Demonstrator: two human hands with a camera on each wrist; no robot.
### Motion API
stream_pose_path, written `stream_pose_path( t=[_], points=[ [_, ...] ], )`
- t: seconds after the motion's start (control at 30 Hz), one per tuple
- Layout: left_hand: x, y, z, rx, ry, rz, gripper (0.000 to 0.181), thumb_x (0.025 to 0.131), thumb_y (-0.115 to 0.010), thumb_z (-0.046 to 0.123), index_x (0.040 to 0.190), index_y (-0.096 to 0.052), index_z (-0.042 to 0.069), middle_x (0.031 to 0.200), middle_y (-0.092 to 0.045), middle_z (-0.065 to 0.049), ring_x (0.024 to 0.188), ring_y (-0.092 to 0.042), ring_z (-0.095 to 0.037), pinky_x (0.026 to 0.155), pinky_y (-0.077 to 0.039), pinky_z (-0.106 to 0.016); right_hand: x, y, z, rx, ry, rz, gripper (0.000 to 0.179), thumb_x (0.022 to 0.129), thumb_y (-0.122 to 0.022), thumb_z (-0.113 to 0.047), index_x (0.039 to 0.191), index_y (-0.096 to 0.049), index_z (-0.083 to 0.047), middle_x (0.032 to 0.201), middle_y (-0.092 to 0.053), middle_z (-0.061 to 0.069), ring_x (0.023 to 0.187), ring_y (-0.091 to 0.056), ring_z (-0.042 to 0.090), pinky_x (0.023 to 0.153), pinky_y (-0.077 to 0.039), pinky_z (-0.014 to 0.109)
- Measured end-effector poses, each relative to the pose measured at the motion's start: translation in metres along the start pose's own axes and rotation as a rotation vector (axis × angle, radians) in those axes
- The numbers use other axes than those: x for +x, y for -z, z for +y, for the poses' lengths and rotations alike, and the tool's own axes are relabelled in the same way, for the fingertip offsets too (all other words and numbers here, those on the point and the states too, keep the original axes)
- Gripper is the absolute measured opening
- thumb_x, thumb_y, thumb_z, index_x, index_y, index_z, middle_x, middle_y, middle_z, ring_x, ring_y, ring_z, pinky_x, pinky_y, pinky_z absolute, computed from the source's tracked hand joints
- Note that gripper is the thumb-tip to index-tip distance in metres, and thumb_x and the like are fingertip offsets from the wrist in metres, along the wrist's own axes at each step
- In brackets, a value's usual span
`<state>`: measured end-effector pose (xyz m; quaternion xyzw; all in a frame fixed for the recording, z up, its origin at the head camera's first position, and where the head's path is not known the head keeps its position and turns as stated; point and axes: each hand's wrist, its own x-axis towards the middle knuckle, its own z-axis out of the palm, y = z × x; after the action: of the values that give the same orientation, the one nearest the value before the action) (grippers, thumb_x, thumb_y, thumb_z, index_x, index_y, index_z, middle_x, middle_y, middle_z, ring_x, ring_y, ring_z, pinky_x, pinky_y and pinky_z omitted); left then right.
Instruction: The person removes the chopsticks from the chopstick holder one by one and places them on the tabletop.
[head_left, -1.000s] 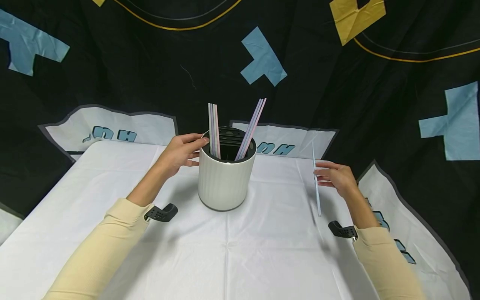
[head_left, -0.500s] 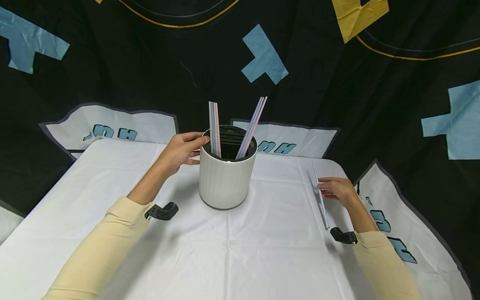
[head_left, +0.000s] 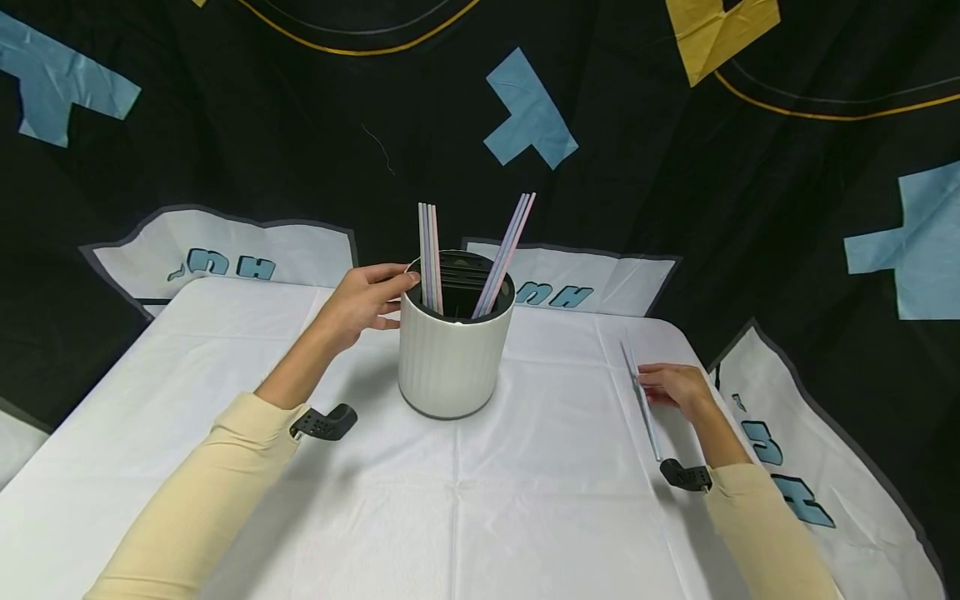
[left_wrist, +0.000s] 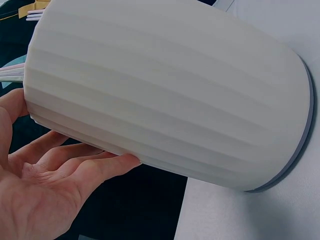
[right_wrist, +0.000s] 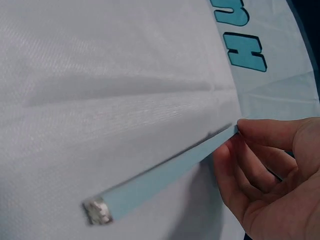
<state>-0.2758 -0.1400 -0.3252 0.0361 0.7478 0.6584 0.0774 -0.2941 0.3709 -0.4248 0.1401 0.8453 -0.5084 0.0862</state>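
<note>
Two bare hands are busy over a white-covered table (head_left: 375,525). The left hand (head_left: 362,302) grasps the white ribbed container (head_left: 447,375) on its left side near the rim, with the thumb at the top edge and other fingers against the outer wall. This container stands upright, and from its dark inside rise two bundles of pastel sticks: one nearly vertical (head_left: 431,258), one leaning to the right (head_left: 506,254). Well apart, near the table's right edge, the right hand (head_left: 677,387) pinches a light-blue stick (head_left: 649,423), which has a silvery end.
</note>
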Motion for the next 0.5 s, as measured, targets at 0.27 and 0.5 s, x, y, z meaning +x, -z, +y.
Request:
stream_pose_path(
  t=[0.27, 0.5],
  points=[
    [-0.0020, -0.0003, 0.0012, -0.001, 0.003, 0.006, 0.061, 0.101, -0.062, 0.034, 0.152, -0.043, 0.006, 0.155, -0.046, -0.015, 0.137, -0.052, -0.041, 0.101, -0.053, -0.054, 0.0033, -0.0020, 0.0064, -0.042, -0.031, 0.013, 0.048, 0.095, -0.066, -0.010, 0.137, -0.055, 0.011, 0.082, -0.070, -0.011, 0.072, -0.067, 0.004, 0.068, -0.061, 0.021],
    [-0.0023, -0.0006, 0.0023, -0.002, 0.003, 0.009, 0.062, 0.101, -0.062, 0.035, 0.153, -0.043, 0.007, 0.155, -0.047, -0.015, 0.136, -0.053, -0.041, 0.100, -0.054, -0.054, 0.0053, -0.0005, 0.0090, -0.044, -0.047, 0.030, 0.047, 0.095, -0.066, -0.010, 0.136, -0.056, 0.011, 0.078, -0.068, -0.012, 0.069, -0.066, 0.004, 0.067, -0.061, 0.021]
  ],
)
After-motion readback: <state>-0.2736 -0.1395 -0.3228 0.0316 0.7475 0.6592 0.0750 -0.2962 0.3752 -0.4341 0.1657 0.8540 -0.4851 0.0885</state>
